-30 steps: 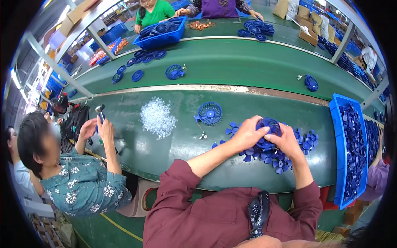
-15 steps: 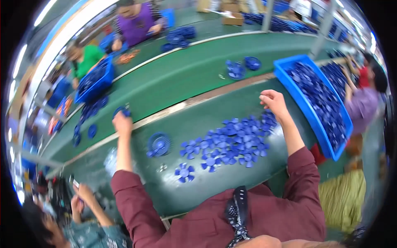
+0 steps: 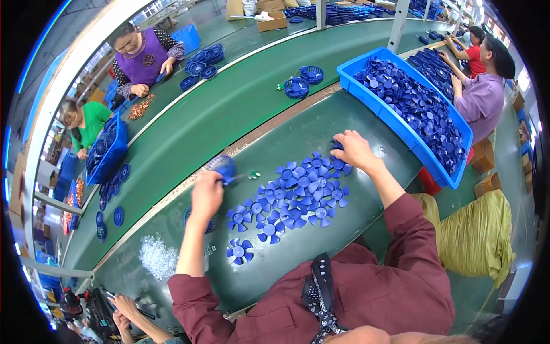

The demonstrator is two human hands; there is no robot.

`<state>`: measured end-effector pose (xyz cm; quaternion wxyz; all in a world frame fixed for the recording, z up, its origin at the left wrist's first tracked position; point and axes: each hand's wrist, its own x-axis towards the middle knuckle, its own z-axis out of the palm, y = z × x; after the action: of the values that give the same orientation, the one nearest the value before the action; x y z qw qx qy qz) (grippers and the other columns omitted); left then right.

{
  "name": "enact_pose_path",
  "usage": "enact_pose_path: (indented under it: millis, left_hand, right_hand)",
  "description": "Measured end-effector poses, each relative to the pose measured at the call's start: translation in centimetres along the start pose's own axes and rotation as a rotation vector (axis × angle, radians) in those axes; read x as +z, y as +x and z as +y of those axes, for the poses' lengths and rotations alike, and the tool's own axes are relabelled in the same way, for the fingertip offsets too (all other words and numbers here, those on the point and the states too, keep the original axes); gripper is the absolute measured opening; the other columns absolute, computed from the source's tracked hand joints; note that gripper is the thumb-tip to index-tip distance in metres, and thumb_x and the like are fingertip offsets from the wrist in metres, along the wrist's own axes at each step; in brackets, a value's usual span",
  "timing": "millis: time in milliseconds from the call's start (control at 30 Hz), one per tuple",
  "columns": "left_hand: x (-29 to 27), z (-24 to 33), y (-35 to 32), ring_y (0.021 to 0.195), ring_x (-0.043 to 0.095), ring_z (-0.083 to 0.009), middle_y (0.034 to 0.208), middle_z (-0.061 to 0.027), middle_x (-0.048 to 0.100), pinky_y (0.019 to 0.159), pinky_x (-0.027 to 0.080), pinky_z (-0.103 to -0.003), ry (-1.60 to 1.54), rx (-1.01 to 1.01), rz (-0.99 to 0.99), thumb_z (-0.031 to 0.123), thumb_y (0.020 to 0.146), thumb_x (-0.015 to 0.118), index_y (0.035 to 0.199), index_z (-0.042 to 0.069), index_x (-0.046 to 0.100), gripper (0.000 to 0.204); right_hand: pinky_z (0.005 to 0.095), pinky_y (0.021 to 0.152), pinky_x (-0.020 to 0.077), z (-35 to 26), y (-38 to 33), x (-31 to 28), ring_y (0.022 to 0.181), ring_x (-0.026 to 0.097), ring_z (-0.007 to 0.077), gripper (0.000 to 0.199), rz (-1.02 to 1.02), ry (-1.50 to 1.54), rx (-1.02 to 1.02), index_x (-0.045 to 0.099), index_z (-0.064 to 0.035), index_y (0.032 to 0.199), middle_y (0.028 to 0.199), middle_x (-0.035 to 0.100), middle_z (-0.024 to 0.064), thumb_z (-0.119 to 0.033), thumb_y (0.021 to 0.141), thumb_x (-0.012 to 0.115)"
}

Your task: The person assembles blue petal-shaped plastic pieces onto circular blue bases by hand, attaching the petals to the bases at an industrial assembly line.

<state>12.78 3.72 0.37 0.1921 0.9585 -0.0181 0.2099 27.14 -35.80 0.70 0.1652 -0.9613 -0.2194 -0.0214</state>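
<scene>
My left hand [image 3: 207, 194] is closed on a round blue fan housing [image 3: 223, 168], blurred by motion, at the far edge of the green worktable. Beside it is a small green-and-white piece [image 3: 254, 174], seemingly trailing from the housing. Under my left wrist lies another round blue fan grille [image 3: 209, 225], partly hidden by the arm. My right hand [image 3: 354, 150] has its fingers bent around a blue fan blade [image 3: 337, 146] at the far right end of a loose pile of blue fan blades [image 3: 293, 192]. One fan blade [image 3: 239, 251] lies apart, nearer me.
A blue bin [image 3: 366, 103] full of fan blades stands at the right. Small clear parts [image 3: 157, 256] are heaped on the left. Beyond runs a green conveyor belt [image 3: 240, 123] carrying two blue fan housings [image 3: 297, 88]. People work across it and at both sides.
My left hand has come back from the belt toward the right with the fan housing. My right hand has lowered and moved left from the air onto a fan blade.
</scene>
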Motion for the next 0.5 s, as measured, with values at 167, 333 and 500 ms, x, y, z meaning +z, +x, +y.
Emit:
enact_pose_path:
  millis: [167, 333, 500]
  left_hand:
    - [0.8, 3.9, -1.4, 0.095, 0.055, -0.0335, 0.096, -0.013, 0.06, 0.082, 0.047, -0.042, -0.069, 0.009, -0.119, 0.004, 0.078, 0.06, 0.097, 0.004, 0.06, 0.018]
    - [1.6, 1.5, -1.6, 0.082, 0.061, -0.028, 0.09, -0.0153, 0.06, 0.074, 0.049, -0.038, -0.116, -0.222, 0.14, 0.004, 0.08, 0.061, 0.101, 0.001, 0.059, 0.021]
    - [3.6, -1.5, 0.9, 0.082, 0.06, -0.0368, 0.089, -0.02, 0.06, 0.075, 0.048, -0.045, 0.031, -0.36, -0.049, 0.027, 0.083, 0.065, 0.098, -0.001, 0.059, 0.032]
  right_hand:
    - [0.0416, 0.087, 0.0492, 3.2, -0.1, 1.4, 0.094, 0.064, 0.0351, 0.032, 0.24, 0.408, 0.008, 0.063, -0.0021, 0.108, 0.099, 0.067, 0.019, -0.018, 0.08, 0.064]
    - [0.0272, 0.05, 0.0491, 6.5, -3.0, 0.7, 0.066, 0.065, 0.0138, 0.031, 0.196, 0.8, 0.428, 0.057, -0.0013, 0.114, 0.078, 0.065, 0.0084, -0.014, 0.086, 0.063]
    - [0.0427, 0.083, 0.0478, 10.0, -5.4, 1.9, 0.099, 0.057, 0.0354, 0.044, 0.391, 0.022, 0.22, 0.058, -0.0053, 0.117, 0.106, 0.059, 0.0193, -0.029, 0.082, 0.07]
